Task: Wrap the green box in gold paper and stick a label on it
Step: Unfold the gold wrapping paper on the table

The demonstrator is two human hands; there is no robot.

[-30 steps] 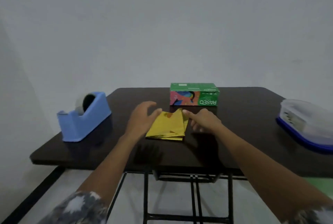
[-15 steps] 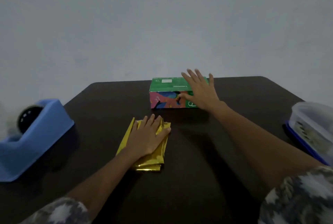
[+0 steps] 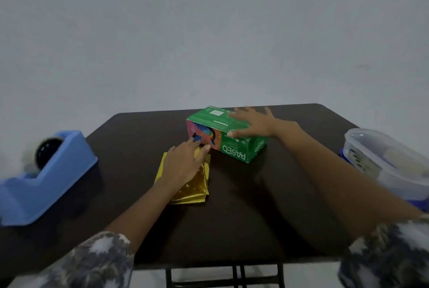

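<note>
**Green box [image 3: 234, 148] under flat right fingers [image 3: 249, 111]**

Right hand [image 3: 253, 123] spreads flat on its top, thumb on the front face. Left hand [image 3: 183, 164] lies straight-fingered on folded gold paper [image 3: 192, 192] beside it. Nothing is gripped, so a push could skid the box across the worktop [image 3: 255, 206].

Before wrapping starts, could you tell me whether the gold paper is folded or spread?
Folded: the gold paper is a small layered packet under the left hand.
</note>
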